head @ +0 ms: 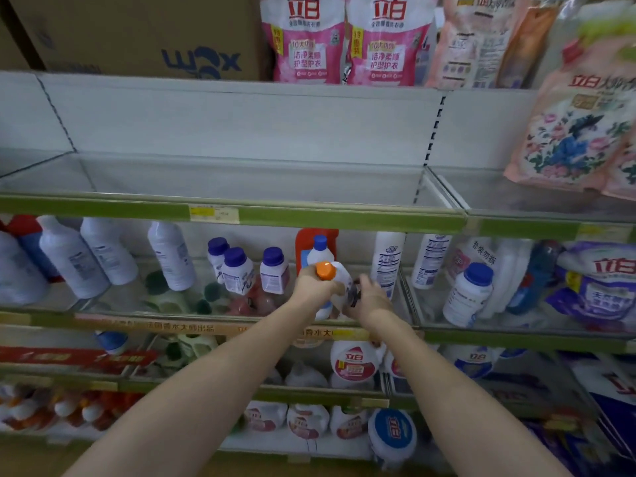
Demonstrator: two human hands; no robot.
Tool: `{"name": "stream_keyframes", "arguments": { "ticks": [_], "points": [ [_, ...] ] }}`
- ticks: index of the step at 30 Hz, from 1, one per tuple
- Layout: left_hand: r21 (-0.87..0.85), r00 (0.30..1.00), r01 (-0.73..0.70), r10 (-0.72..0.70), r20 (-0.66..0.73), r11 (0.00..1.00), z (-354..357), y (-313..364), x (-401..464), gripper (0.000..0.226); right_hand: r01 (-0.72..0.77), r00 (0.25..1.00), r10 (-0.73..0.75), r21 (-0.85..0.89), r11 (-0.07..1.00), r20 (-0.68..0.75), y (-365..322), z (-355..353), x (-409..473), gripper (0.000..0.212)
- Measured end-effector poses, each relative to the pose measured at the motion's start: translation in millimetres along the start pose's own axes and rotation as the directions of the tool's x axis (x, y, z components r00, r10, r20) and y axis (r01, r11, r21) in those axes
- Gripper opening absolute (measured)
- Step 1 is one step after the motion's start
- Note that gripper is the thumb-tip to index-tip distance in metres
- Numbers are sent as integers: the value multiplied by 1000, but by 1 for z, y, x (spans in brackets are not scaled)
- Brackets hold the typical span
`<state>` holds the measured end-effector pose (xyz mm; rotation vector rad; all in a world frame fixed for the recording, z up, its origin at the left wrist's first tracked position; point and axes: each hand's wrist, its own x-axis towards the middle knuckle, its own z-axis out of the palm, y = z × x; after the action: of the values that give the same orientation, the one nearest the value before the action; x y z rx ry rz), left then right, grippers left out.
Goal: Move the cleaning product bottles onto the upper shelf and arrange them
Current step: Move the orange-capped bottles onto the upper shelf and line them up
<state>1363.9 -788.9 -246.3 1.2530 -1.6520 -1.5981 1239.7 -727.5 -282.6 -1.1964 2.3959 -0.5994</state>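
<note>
My left hand is shut on a white bottle with an orange cap, held at the front of the middle shelf. My right hand is shut on a second white bottle that touches the first; a dark part shows by its fingers. Behind them stands a white bottle with a blue cap. The upper shelf above, behind a green rail, is bare across its middle and left.
White bottles with blue caps and tall white bottles fill the middle shelf. Floral detergent bags sit on the upper shelf's right. Pink bags and a cardboard box stand on top. Lower shelves hold jugs.
</note>
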Motion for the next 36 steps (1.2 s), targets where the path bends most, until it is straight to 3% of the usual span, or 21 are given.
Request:
{"name": "stream_keyframes", "arguments": {
  "ticks": [3,5,8,10,12,17,19,21,27,36],
  "points": [
    [-21,993,-95,96,74,995,-23,8,-8,29,-93,995,92,38,995,28,-9,-1,-9,77],
    [-65,986,-110,117,119,992,-39,12,-15,29,-64,991,65,-8,998,120,-15,1,-22,86],
    [-100,981,-102,117,154,990,-61,-3,-25,41,-30,948,-4,104,994,317,-27,15,-48,70],
    [-137,985,-85,104,137,987,-76,-21,-35,37,-41,917,-37,186,982,397,-38,33,-67,58],
    [-215,994,-18,41,102,976,-93,-41,-44,33,-58,903,-53,244,968,427,-49,55,-85,63],
    [-376,986,166,-142,90,912,-138,-93,-61,71,-70,869,-46,214,974,493,-67,109,-133,51],
    [-321,981,187,-159,113,928,-157,-108,-73,51,-88,852,-21,184,979,523,-71,129,-148,45],
    [-275,978,196,-168,124,941,-174,-124,-83,32,-93,845,-7,159,983,535,-75,148,-162,44],
    [-288,971,234,-207,119,929,-205,-171,-99,29,-135,850,17,186,973,527,-88,193,-197,42],
    [-417,971,231,-235,41,879,-217,-180,-106,29,-85,911,-24,246,966,412,-101,203,-209,44]
  ]
}}
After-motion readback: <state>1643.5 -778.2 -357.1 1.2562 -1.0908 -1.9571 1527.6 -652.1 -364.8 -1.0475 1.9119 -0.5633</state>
